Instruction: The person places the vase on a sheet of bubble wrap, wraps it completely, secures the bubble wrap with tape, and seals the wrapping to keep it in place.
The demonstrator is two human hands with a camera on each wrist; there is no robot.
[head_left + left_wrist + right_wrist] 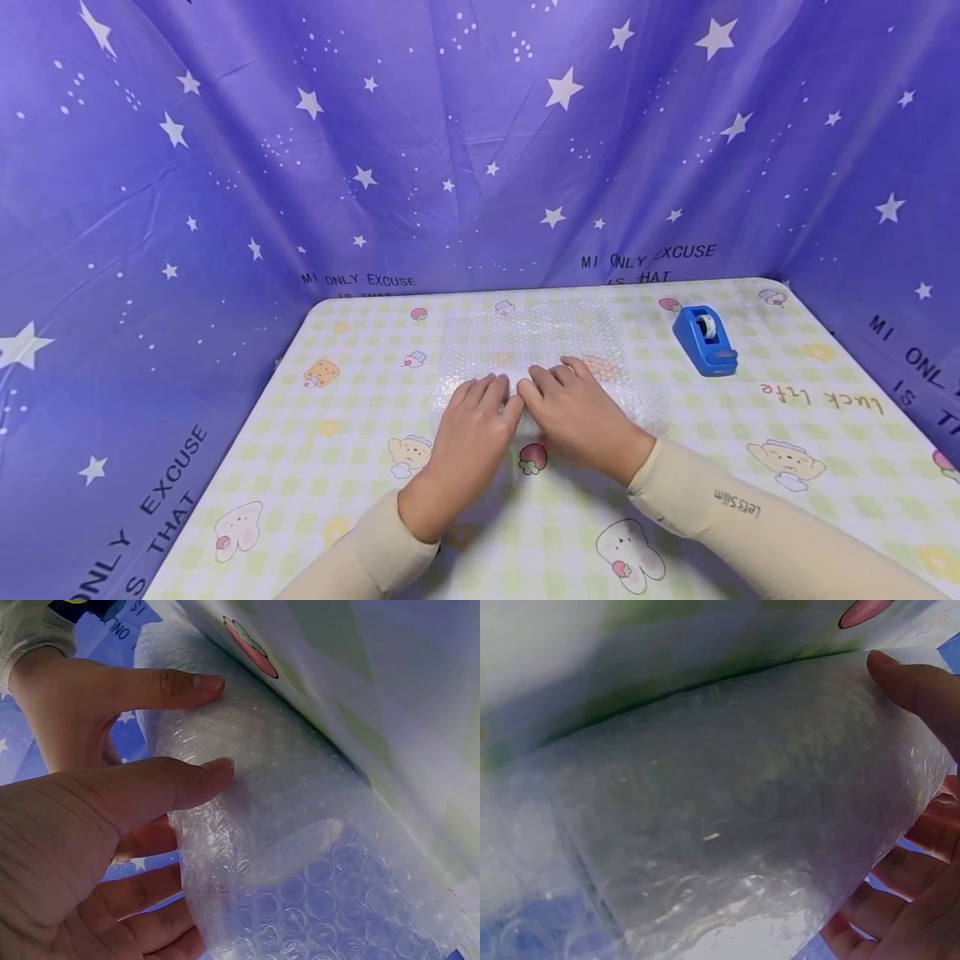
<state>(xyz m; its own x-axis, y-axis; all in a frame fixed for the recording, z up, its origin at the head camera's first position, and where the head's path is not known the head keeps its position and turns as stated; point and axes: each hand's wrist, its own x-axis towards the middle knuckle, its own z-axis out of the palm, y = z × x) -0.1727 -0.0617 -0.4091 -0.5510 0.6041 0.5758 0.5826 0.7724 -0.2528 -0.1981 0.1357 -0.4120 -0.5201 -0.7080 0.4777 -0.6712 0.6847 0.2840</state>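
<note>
A sheet of clear bubble wrap lies on the table, its near part folded or rolled into a thick bundle. My left hand holds the left part of this bundle, thumb on the near side and fingers over the far side. Close beside it, my right hand grips the bundle the same way. In the left wrist view both thumbs press on the rolled bubble wrap. The right wrist view shows layered wrap with a straight edge inside; what lies within cannot be made out.
A blue tape dispenser with a roll of tape stands at the back right of the table. The checked, cartoon-printed tablecloth covers the tabletop. Purple star-patterned curtains hang behind and on both sides.
</note>
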